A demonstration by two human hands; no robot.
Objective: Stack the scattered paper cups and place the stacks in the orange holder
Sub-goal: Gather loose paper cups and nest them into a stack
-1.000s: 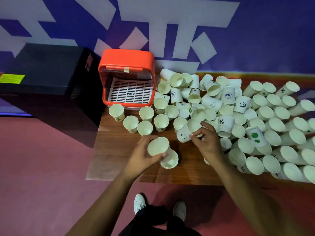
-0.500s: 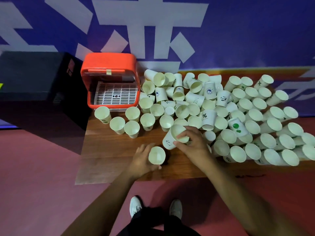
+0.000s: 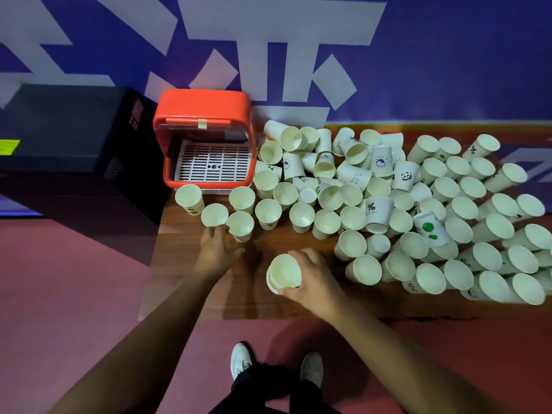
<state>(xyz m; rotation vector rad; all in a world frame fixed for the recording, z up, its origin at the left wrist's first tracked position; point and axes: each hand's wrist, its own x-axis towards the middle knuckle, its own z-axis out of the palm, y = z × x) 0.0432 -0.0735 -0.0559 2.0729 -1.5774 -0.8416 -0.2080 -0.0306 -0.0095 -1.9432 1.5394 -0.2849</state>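
Observation:
My right hand (image 3: 313,276) grips a short stack of nested paper cups (image 3: 283,273) just above the wooden table's near edge. My left hand (image 3: 216,249) reaches forward with fingers spread, its fingertips at two upright cups (image 3: 240,224) (image 3: 213,214), holding nothing. The orange holder (image 3: 204,115) stands open at the table's back left, its white slotted tray (image 3: 213,164) bare. A large pile of white paper cups (image 3: 418,210), upright and toppled, covers the table's middle and right.
A black box (image 3: 68,138) sits left of the orange holder. The wooden table (image 3: 191,291) has bare surface near my hands. A purple wall with white shapes (image 3: 418,55) is behind. My shoes (image 3: 242,360) stand on the red floor below.
The cups have gone from my left hand into my right as one stack. My left hand has moved forward and left toward the upright cups.

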